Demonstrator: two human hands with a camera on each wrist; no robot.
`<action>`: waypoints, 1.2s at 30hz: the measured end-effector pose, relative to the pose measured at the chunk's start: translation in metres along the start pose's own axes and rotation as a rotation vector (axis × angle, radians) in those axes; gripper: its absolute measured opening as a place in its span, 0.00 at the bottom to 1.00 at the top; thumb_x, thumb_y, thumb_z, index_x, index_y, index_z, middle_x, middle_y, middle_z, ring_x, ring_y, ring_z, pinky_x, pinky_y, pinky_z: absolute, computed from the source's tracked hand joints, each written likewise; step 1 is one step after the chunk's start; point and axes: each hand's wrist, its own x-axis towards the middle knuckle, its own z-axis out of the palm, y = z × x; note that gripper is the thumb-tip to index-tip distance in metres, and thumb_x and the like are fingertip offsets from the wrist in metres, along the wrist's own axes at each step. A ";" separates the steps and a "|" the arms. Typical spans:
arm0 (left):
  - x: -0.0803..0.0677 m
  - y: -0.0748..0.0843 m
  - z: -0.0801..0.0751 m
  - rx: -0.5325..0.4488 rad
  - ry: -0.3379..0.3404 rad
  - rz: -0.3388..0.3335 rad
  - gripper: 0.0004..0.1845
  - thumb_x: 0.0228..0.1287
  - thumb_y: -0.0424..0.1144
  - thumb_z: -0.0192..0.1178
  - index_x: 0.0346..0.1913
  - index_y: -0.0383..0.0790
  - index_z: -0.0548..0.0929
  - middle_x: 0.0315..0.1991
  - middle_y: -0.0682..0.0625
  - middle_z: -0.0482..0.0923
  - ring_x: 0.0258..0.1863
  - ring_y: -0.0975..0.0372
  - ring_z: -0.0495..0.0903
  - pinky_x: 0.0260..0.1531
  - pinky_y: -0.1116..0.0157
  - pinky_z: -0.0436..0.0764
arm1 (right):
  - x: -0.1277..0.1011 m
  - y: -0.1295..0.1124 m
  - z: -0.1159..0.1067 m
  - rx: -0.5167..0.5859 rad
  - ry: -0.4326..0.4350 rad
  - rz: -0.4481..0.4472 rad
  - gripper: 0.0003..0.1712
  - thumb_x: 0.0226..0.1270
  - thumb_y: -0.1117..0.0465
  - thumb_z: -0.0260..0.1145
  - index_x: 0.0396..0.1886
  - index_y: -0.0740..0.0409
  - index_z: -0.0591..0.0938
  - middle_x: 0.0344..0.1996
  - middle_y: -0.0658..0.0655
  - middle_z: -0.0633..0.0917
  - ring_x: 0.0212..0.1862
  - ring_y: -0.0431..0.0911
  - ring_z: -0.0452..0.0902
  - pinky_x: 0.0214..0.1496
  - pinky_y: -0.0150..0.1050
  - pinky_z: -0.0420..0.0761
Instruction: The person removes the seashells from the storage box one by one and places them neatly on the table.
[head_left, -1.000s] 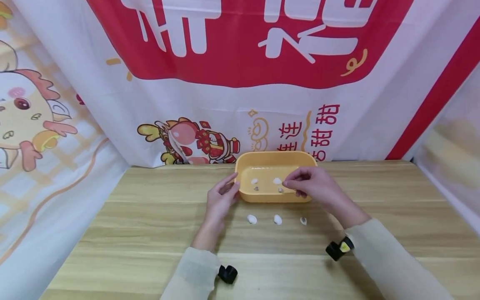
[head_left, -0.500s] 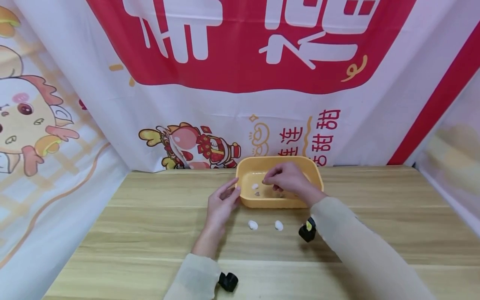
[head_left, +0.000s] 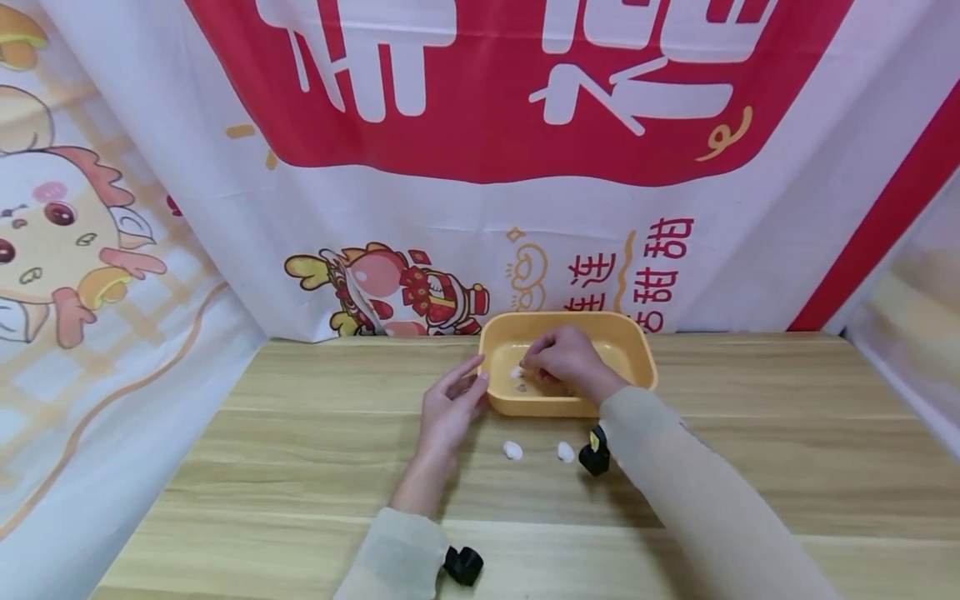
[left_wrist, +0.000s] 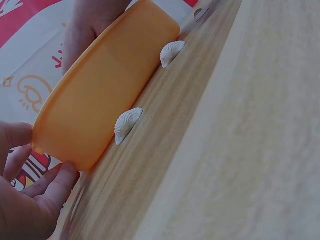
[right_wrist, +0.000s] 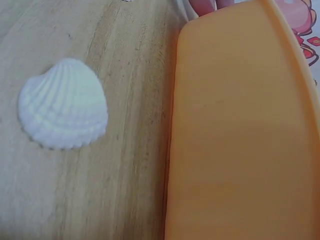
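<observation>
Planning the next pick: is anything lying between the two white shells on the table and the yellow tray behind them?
Nothing visible does. The two white shells lie on bare wood in front of the yellow tray, apart from its wall. The left hand touches the tray's left end; the right hand is over the tray.

- The wooden desk [head_left: 300,467] has a pale, streaked grain running left to right.
- A red and white banner [head_left: 480,125] hangs behind the desk at 12 o'clock, with large white characters on its red field.
- A cartoon dragon figure [head_left: 390,292] is printed low on the banner, at about 11 o'clock from the desk's middle.
- A cartoon chick [head_left: 52,242] is printed on the cloth at 9 o'clock.
- A red stripe [head_left: 877,192] runs diagonally at 2 o'clock.
</observation>
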 end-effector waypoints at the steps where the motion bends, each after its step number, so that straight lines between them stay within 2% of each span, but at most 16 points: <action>1: 0.000 -0.001 0.000 0.000 -0.001 0.001 0.19 0.76 0.39 0.68 0.67 0.52 0.87 0.65 0.41 0.83 0.63 0.54 0.82 0.67 0.56 0.87 | 0.000 0.000 0.001 -0.003 0.003 0.004 0.07 0.70 0.61 0.76 0.42 0.59 0.90 0.32 0.55 0.88 0.28 0.43 0.78 0.29 0.32 0.82; 9: -0.001 -0.003 0.005 -0.014 -0.008 0.020 0.20 0.75 0.36 0.68 0.67 0.48 0.87 0.63 0.41 0.84 0.59 0.57 0.83 0.63 0.59 0.90 | 0.002 -0.002 0.004 -0.036 -0.018 0.035 0.08 0.68 0.63 0.78 0.41 0.61 0.88 0.29 0.57 0.90 0.25 0.44 0.84 0.27 0.31 0.85; 17: -0.001 -0.001 0.006 -0.021 -0.005 0.030 0.20 0.75 0.36 0.68 0.68 0.45 0.86 0.61 0.40 0.85 0.58 0.58 0.83 0.62 0.58 0.90 | 0.007 -0.001 0.007 -0.090 -0.022 0.043 0.10 0.66 0.59 0.81 0.38 0.59 0.89 0.24 0.55 0.89 0.24 0.44 0.83 0.26 0.32 0.84; 23: 0.000 -0.002 0.003 -0.017 0.006 0.018 0.20 0.75 0.36 0.68 0.67 0.48 0.87 0.61 0.41 0.85 0.58 0.58 0.83 0.62 0.59 0.90 | 0.012 -0.001 0.011 -0.129 -0.017 0.047 0.11 0.65 0.56 0.82 0.36 0.57 0.90 0.22 0.54 0.88 0.25 0.45 0.81 0.28 0.32 0.81; 31: -0.001 0.000 0.001 -0.005 0.011 0.013 0.20 0.76 0.37 0.68 0.67 0.49 0.87 0.61 0.41 0.85 0.58 0.58 0.83 0.63 0.59 0.90 | 0.018 0.001 0.017 -0.187 -0.013 0.027 0.11 0.64 0.54 0.83 0.35 0.56 0.90 0.24 0.54 0.89 0.26 0.45 0.80 0.26 0.32 0.80; 36: 0.000 0.000 0.000 -0.005 0.006 0.013 0.20 0.76 0.37 0.67 0.68 0.48 0.86 0.62 0.41 0.85 0.59 0.57 0.83 0.64 0.58 0.89 | 0.021 0.001 0.017 -0.197 -0.019 -0.009 0.08 0.63 0.57 0.83 0.37 0.54 0.91 0.26 0.54 0.89 0.28 0.44 0.80 0.28 0.31 0.80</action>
